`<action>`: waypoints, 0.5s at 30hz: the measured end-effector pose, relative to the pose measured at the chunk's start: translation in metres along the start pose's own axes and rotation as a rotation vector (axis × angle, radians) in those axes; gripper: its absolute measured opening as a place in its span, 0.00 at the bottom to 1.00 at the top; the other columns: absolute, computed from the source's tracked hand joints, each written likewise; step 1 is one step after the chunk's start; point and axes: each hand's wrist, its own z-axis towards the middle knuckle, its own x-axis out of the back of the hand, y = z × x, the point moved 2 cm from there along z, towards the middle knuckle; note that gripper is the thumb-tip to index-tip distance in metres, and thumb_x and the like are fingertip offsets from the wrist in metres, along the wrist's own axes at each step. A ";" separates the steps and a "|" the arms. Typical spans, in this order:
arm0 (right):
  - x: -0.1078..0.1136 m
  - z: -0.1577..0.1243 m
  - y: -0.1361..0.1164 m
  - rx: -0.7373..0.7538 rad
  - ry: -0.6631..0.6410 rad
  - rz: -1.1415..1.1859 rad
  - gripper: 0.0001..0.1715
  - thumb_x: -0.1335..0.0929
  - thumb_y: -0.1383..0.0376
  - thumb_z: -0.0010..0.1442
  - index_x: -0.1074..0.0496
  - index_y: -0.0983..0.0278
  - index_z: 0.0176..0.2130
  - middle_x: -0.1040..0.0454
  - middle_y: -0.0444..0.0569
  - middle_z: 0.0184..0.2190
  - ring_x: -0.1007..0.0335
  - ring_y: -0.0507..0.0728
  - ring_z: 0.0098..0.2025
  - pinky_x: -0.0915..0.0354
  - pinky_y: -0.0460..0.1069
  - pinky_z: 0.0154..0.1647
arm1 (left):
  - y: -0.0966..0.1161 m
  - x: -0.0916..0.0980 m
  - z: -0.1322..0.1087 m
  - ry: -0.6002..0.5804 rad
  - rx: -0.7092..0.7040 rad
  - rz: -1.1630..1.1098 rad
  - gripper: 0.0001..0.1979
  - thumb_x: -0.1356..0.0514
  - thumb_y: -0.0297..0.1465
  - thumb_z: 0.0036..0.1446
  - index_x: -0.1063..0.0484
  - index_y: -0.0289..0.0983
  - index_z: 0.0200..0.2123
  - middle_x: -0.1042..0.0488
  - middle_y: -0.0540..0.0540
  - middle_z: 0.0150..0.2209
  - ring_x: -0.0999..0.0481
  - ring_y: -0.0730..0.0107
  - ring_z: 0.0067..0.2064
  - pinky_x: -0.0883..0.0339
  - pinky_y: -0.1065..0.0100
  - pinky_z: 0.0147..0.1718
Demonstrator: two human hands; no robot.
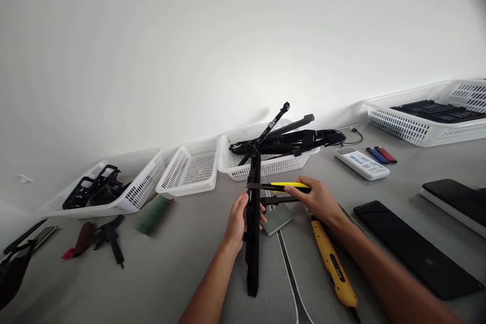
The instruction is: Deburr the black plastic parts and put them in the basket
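My left hand point(238, 218) is wrapped round a long black plastic part point(252, 243), held upright above the table, with its upper end overlapping the basket behind. In my right hand point(317, 197) is a yellow and black utility knife point(286, 187), gripped by its handle. The knife's blade lies across the black part, just above my left thumb; whether the edge presses into it I cannot tell. Behind my hands, a grey flat block point(278, 219) rests on the table beside a black caliper-like tool point(279, 201). A yellow corded power tool point(334, 263) lies below my right wrist.
White baskets stand along the wall: one with black parts point(266, 166) behind my hands, another point(195, 187) left of it, a third point(140, 197) farther left, one point(425, 134) at right. A black slab point(410, 248), a white device point(360, 163) and a green sheet point(155, 215) lie around.
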 end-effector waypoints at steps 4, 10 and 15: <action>-0.005 -0.001 -0.002 0.041 -0.077 -0.014 0.36 0.31 0.32 0.59 0.32 0.60 0.26 0.33 0.42 0.22 0.39 0.55 0.27 0.46 0.50 0.29 | -0.002 0.000 0.002 0.006 0.012 -0.014 0.35 0.33 0.62 0.55 0.27 0.35 0.46 0.18 0.43 0.35 0.19 0.64 0.24 0.30 0.70 0.16; -0.008 -0.003 -0.003 0.077 -0.125 -0.044 0.35 0.30 0.34 0.60 0.32 0.60 0.25 0.31 0.44 0.26 0.35 0.56 0.30 0.44 0.50 0.32 | 0.001 -0.002 -0.004 0.025 -0.005 -0.037 0.35 0.38 0.58 0.63 0.30 0.35 0.59 0.18 0.45 0.33 0.21 0.67 0.25 0.29 0.71 0.20; -0.001 0.000 0.000 0.061 -0.105 -0.052 0.33 0.29 0.36 0.60 0.28 0.61 0.27 0.30 0.45 0.26 0.34 0.57 0.30 0.43 0.51 0.33 | 0.004 -0.005 -0.005 0.021 0.001 -0.049 0.33 0.39 0.56 0.65 0.29 0.36 0.59 0.20 0.47 0.32 0.25 0.70 0.22 0.32 0.71 0.19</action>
